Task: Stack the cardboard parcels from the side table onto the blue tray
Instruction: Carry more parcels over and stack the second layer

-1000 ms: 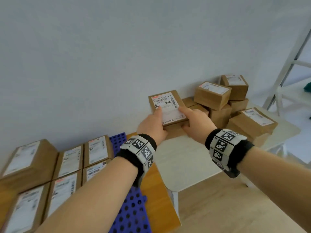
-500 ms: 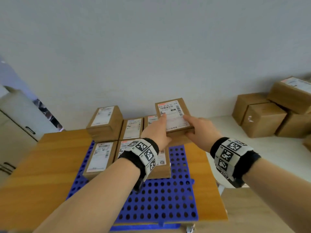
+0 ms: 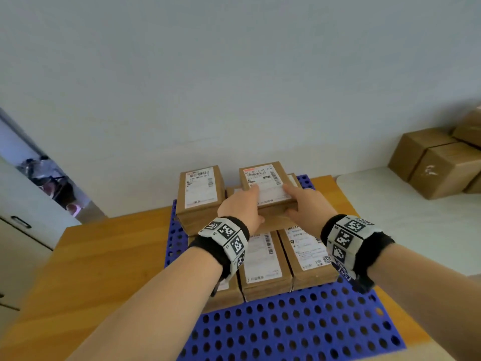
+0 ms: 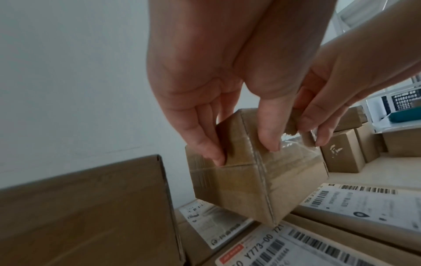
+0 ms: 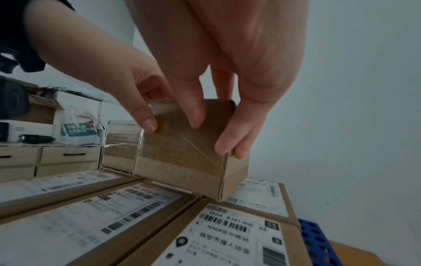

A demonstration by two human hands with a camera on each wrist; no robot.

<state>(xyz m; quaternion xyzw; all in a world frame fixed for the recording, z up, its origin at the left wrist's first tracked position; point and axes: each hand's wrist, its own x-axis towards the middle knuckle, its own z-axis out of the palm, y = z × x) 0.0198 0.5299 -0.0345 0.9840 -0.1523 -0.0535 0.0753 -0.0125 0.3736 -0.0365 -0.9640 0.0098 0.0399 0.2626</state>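
Left hand (image 3: 240,208), right hand (image 3: 308,203) grip parcel (image 3: 265,182) tilted over bottom layer; blue tray (image 3: 299,324) front bare.

The held parcel (image 3: 265,183) carries a white label whose top line looks like "822 N118-01 J14". On a parcel lying on the tray, the label (image 5: 230,234) reads "190A A161 BB" above "N109" and Chinese characters. Another flat parcel's label (image 4: 262,252) shows "Y773-00 721". Black-and-white square codes mark both wristbands (image 3: 229,238).
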